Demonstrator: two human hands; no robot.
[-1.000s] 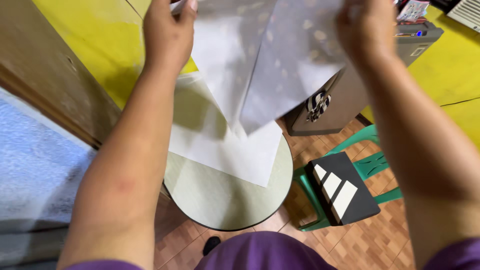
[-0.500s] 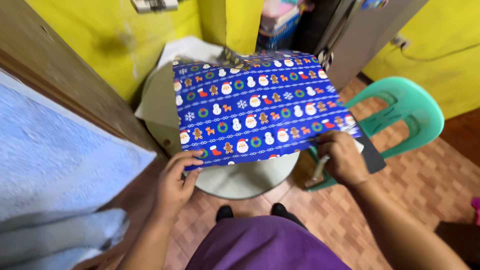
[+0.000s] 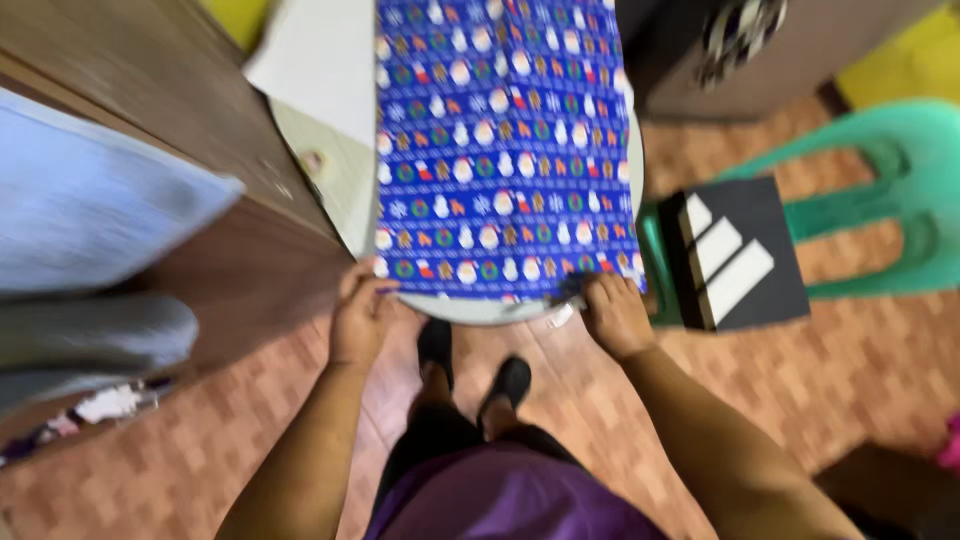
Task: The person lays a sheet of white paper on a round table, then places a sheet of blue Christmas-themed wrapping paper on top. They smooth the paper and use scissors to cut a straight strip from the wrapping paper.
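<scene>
Blue holiday-print wrapping paper spread on round table. Left hand pinches its 7 o'clock corner; right hand pinches 5 o'clock corner. Black box on green chair, 3 o'clock.

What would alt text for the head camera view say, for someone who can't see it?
Seen from above, two hands hold the near corners of blue festive wrapping paper spread across a small round table. A black box with white stripes rests on a green chair to the right, on a brick-patterned floor.
</scene>
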